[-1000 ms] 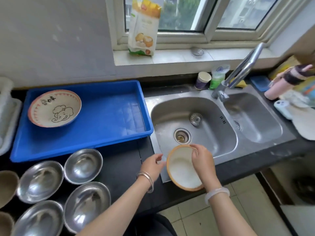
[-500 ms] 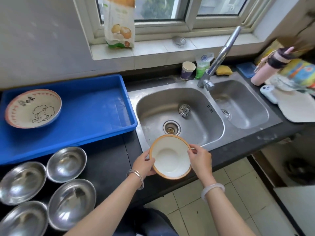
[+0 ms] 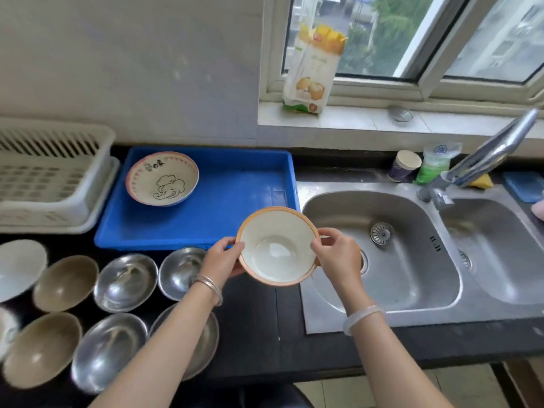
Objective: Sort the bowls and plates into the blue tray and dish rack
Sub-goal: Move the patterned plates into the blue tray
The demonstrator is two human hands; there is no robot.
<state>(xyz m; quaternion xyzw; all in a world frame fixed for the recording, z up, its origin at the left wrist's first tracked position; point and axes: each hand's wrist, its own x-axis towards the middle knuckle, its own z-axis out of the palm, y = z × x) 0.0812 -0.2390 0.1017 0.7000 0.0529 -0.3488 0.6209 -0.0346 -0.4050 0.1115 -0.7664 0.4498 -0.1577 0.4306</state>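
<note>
From the head camera, the orange-rimmed bowl [image 3: 276, 245] sits between the two hands, held in the air with its white inside facing up. The left hand [image 3: 220, 259] grips the bowl's left edge, thumb over the rim and fingers curled underneath. The right hand [image 3: 338, 254] pinches the opposite rim between thumb and fingertips (the other fingers are loosely bent beside it). Just beyond the left hand lies the blue tray [image 3: 235, 207], its near right corner partly hidden behind the bowl, and in the tray's far left part rests an elephant bowl [image 3: 162, 178]. Farther out to the left of the left hand stands the dish rack [image 3: 50, 175]. Below and to the left of the left wrist, steel bowls [image 3: 125, 282] and brown bowls [image 3: 65, 282] sit on the dark counter. Under and beyond the right hand is the sink [image 3: 412, 290].
</note>
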